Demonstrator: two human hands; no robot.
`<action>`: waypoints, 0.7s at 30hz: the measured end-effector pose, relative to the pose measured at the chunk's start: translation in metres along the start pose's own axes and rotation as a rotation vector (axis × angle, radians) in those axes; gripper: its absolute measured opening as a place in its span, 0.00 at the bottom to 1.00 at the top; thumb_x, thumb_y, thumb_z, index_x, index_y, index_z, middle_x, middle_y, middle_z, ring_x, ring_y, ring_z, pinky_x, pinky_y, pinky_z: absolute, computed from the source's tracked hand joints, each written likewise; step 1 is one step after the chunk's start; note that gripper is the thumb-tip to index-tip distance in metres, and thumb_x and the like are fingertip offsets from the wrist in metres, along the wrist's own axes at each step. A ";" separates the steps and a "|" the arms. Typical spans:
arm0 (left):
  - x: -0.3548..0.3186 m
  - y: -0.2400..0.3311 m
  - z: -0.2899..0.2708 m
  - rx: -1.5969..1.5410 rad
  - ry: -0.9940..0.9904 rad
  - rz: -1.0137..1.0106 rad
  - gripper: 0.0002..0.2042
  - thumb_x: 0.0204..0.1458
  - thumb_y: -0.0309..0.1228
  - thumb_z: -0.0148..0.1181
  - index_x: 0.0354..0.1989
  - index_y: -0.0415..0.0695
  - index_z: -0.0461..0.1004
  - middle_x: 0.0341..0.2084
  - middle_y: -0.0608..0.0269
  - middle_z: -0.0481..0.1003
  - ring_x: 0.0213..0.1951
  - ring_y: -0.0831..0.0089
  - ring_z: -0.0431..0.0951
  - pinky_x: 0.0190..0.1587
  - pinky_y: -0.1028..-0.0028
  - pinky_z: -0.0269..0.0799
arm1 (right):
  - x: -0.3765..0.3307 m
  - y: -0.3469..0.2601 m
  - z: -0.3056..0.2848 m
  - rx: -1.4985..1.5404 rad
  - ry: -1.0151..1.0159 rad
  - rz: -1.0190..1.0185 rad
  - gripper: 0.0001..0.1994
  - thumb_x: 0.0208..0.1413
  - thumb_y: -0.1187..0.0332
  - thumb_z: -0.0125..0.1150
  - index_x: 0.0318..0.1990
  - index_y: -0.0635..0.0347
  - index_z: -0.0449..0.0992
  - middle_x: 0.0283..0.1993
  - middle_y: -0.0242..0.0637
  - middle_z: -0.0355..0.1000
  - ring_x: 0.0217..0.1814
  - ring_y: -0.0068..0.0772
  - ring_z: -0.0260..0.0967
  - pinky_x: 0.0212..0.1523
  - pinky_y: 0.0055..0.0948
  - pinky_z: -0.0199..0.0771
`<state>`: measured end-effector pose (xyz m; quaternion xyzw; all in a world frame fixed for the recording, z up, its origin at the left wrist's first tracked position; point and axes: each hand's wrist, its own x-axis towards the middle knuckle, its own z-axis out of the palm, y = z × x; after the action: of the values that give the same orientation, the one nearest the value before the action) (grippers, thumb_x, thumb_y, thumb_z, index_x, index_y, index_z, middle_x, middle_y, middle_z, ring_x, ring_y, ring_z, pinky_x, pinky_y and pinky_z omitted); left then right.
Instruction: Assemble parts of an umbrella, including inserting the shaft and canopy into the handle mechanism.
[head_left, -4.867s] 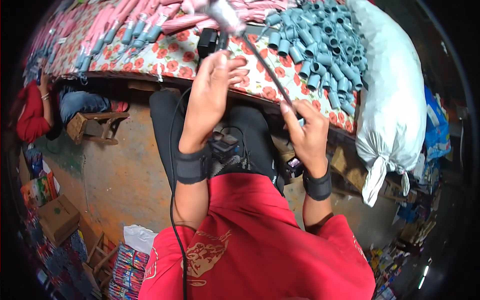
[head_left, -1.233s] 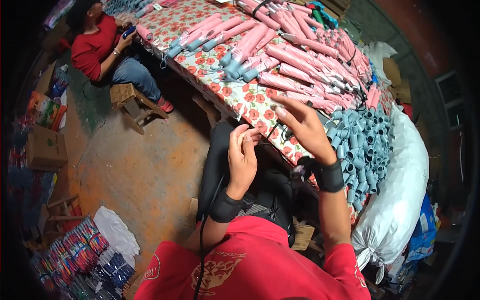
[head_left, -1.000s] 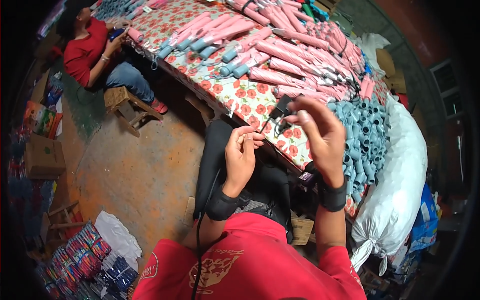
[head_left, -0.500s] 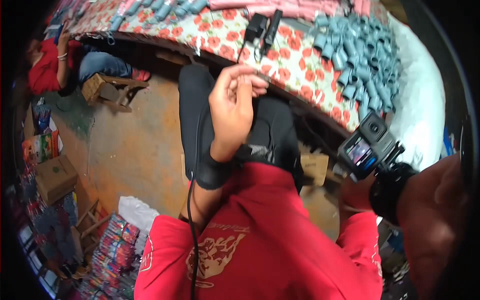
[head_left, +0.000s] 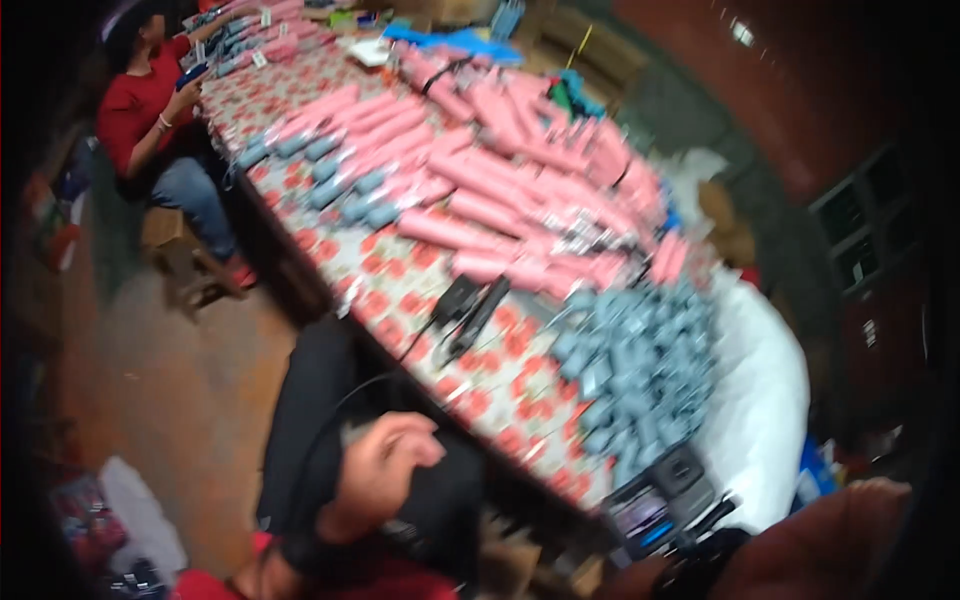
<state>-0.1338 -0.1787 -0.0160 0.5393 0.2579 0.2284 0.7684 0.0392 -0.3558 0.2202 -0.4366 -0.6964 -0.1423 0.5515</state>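
The right hand (head_left: 825,540) has pulled back from above the counter (head_left: 510,395); with the left hand (head_left: 378,480) curled and blurred, I can't tell either grip. Likely a pause: handling the black adapter (head_left: 456,300) lying on the counter calls for reaching forward.

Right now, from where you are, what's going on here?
The left hand is loosely curled over the lap, nothing visible in it. The right hand, blurred at lower right, has a camera strapped by its wrist. Pink folded umbrellas and grey-blue tubes lie on the flowered table; a seated co-worker holds something blue.
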 end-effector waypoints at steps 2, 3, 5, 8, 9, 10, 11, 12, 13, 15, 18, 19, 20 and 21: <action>0.001 -0.001 -0.021 -0.014 0.070 0.025 0.10 0.64 0.23 0.50 0.49 0.35 0.74 0.30 0.57 0.79 0.32 0.74 0.77 0.40 0.77 0.75 | -0.099 -0.030 -0.100 0.080 -0.036 0.065 0.23 0.66 0.72 0.44 0.68 0.66 0.62 0.60 0.47 0.69 0.37 0.33 0.67 0.38 0.22 0.68; 0.011 0.011 -0.019 0.150 0.043 -0.004 0.10 0.63 0.24 0.50 0.49 0.35 0.74 0.30 0.57 0.79 0.32 0.74 0.77 0.40 0.77 0.75 | -0.097 -0.047 -0.105 0.076 -0.004 0.129 0.23 0.66 0.72 0.44 0.68 0.66 0.62 0.60 0.47 0.69 0.38 0.33 0.67 0.38 0.22 0.68; 0.020 0.020 -0.011 0.146 0.021 0.113 0.10 0.63 0.23 0.49 0.48 0.35 0.74 0.31 0.59 0.80 0.33 0.74 0.77 0.41 0.78 0.75 | -0.120 -0.039 -0.075 0.112 0.106 0.277 0.23 0.66 0.71 0.44 0.68 0.66 0.62 0.60 0.47 0.69 0.38 0.33 0.67 0.38 0.22 0.68; 0.017 0.003 -0.025 0.126 0.015 0.017 0.10 0.63 0.22 0.49 0.48 0.35 0.74 0.31 0.60 0.80 0.34 0.75 0.77 0.41 0.78 0.74 | -0.126 -0.030 -0.041 0.136 0.235 0.404 0.23 0.66 0.71 0.44 0.68 0.66 0.61 0.60 0.47 0.68 0.39 0.32 0.66 0.39 0.21 0.67; 0.029 0.000 -0.023 0.094 0.032 0.032 0.10 0.63 0.21 0.49 0.48 0.35 0.74 0.31 0.60 0.80 0.34 0.75 0.77 0.41 0.78 0.74 | -0.130 -0.037 -0.040 0.148 0.263 0.402 0.23 0.66 0.71 0.43 0.68 0.66 0.61 0.60 0.47 0.68 0.39 0.32 0.66 0.39 0.21 0.67; 0.040 -0.001 -0.021 0.060 0.048 0.051 0.10 0.63 0.21 0.49 0.48 0.35 0.74 0.31 0.61 0.80 0.34 0.75 0.77 0.41 0.78 0.74 | -0.132 -0.040 -0.037 0.158 0.289 0.396 0.23 0.66 0.71 0.43 0.68 0.66 0.61 0.60 0.47 0.68 0.39 0.32 0.66 0.39 0.21 0.67; 0.043 -0.005 -0.019 0.076 0.043 0.048 0.10 0.63 0.21 0.49 0.48 0.35 0.74 0.31 0.61 0.80 0.34 0.75 0.77 0.41 0.78 0.74 | -0.134 -0.037 -0.032 0.174 0.321 0.401 0.23 0.66 0.71 0.43 0.68 0.66 0.61 0.60 0.48 0.68 0.40 0.32 0.65 0.39 0.20 0.66; 0.046 -0.008 -0.017 0.097 0.028 0.059 0.10 0.63 0.21 0.49 0.48 0.35 0.74 0.32 0.61 0.80 0.34 0.75 0.77 0.41 0.78 0.73 | -0.140 -0.042 -0.041 0.190 0.350 0.403 0.23 0.67 0.71 0.43 0.68 0.66 0.61 0.60 0.48 0.68 0.40 0.32 0.65 0.39 0.20 0.66; 0.043 -0.009 -0.016 0.120 0.010 0.058 0.10 0.63 0.20 0.49 0.48 0.36 0.74 0.32 0.61 0.80 0.34 0.75 0.77 0.41 0.78 0.73 | -0.140 -0.037 -0.045 0.203 0.383 0.416 0.23 0.67 0.71 0.43 0.68 0.66 0.61 0.60 0.48 0.68 0.40 0.32 0.65 0.39 0.20 0.66; 0.040 -0.009 -0.019 0.158 -0.026 0.062 0.10 0.62 0.20 0.49 0.48 0.36 0.74 0.32 0.61 0.80 0.34 0.75 0.77 0.41 0.78 0.73 | -0.141 -0.041 -0.043 0.226 0.442 0.436 0.23 0.67 0.71 0.43 0.68 0.66 0.61 0.60 0.48 0.68 0.41 0.31 0.64 0.39 0.20 0.65; 0.036 -0.009 -0.027 0.196 -0.073 0.041 0.10 0.64 0.21 0.49 0.49 0.36 0.75 0.32 0.60 0.80 0.34 0.76 0.76 0.42 0.79 0.73 | -0.126 -0.042 -0.027 0.256 0.494 0.476 0.23 0.67 0.71 0.42 0.68 0.67 0.60 0.60 0.48 0.67 0.41 0.31 0.64 0.40 0.19 0.65; 0.030 -0.008 -0.026 0.205 -0.093 0.033 0.10 0.64 0.21 0.49 0.49 0.36 0.75 0.32 0.60 0.79 0.35 0.77 0.76 0.42 0.80 0.72 | -0.119 -0.039 -0.017 0.262 0.503 0.495 0.23 0.67 0.71 0.42 0.68 0.67 0.60 0.60 0.48 0.67 0.42 0.31 0.63 0.40 0.19 0.64; 0.030 -0.008 -0.021 0.208 -0.115 0.040 0.10 0.65 0.21 0.49 0.49 0.36 0.75 0.33 0.60 0.79 0.35 0.78 0.76 0.43 0.81 0.72 | -0.105 -0.026 0.002 0.265 0.506 0.499 0.23 0.67 0.71 0.42 0.68 0.67 0.60 0.60 0.48 0.67 0.42 0.31 0.63 0.40 0.19 0.64; 0.035 -0.007 -0.020 0.191 -0.131 0.051 0.10 0.65 0.21 0.49 0.49 0.36 0.75 0.33 0.60 0.79 0.35 0.78 0.76 0.43 0.81 0.72 | -0.094 -0.013 0.007 0.259 0.512 0.491 0.23 0.67 0.70 0.42 0.68 0.67 0.60 0.60 0.48 0.67 0.42 0.31 0.63 0.40 0.18 0.64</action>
<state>-0.1191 -0.1446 -0.0338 0.6302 0.2139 0.1863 0.7227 0.0253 -0.4010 0.1371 -0.4677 -0.4228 -0.0211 0.7759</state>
